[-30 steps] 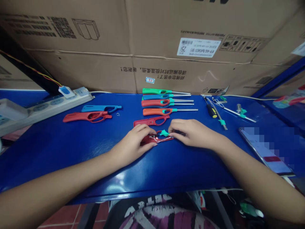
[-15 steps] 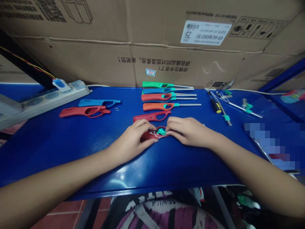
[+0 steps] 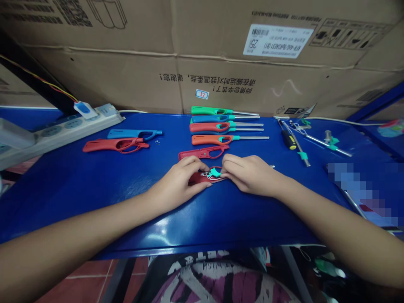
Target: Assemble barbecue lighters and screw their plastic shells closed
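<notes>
My left hand (image 3: 178, 181) is closed around the handle end of a red lighter casing half (image 3: 196, 178), which lies low over the blue table. Inside the casing are a turquoise trigger (image 3: 215, 172) and thin white wires. My right hand (image 3: 249, 173) pinches the casing's front end, its fingertips beside the trigger. A silver tip (image 3: 273, 166) shows past the back of that hand; the rest of it is hidden. Just beyond both hands lies the matching red casing half (image 3: 203, 152), with its open side up.
Several assembled long lighters (image 3: 210, 139) lie in a row behind. At left are blue (image 3: 129, 134) and red casings (image 3: 104, 145), small screws (image 3: 157, 142) and a power strip (image 3: 66, 126). A screwdriver (image 3: 288, 139) and metal tubes (image 3: 325, 144) lie right. A cardboard box (image 3: 217, 38) stands behind.
The view has shifted slightly, so everything sits a little further right. Both hands keep nearly the same hold, and the turquoise trigger appears slightly turned within the casing.
</notes>
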Available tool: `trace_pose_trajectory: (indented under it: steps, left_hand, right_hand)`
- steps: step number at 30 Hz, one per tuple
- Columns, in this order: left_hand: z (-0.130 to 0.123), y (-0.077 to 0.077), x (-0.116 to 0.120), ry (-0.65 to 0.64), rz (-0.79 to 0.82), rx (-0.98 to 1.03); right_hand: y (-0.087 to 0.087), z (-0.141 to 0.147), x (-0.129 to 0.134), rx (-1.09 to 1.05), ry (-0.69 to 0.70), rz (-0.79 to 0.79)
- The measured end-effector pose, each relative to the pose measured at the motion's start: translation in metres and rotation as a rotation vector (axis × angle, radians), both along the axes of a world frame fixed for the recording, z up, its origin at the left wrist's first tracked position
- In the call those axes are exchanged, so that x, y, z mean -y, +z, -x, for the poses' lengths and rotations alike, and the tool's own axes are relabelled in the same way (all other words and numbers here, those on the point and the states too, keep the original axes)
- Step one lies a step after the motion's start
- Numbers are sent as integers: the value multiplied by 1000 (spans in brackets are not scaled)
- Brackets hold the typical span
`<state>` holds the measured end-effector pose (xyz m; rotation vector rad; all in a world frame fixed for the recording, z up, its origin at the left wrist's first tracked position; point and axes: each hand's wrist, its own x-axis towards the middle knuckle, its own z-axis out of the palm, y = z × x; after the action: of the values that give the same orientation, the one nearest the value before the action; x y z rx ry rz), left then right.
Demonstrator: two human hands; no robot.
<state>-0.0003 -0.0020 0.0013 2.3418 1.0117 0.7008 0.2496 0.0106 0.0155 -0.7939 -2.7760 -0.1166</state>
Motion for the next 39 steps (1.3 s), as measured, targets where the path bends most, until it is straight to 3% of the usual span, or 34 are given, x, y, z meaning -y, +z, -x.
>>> trace_pose_trajectory:
  steps: [13, 29, 39]
  left_hand:
    - [-3, 0, -1, -12, 9, 21]
    - [-1, 1, 0, -16, -8, 6]
    - [-2, 1, 2, -3, -29, 10]
  right_hand:
    - [4, -3, -1, -30, 22, 153]
    - [5, -3, -1, -59, 9, 180]
    - [6, -1, -2, -209, -57, 450]
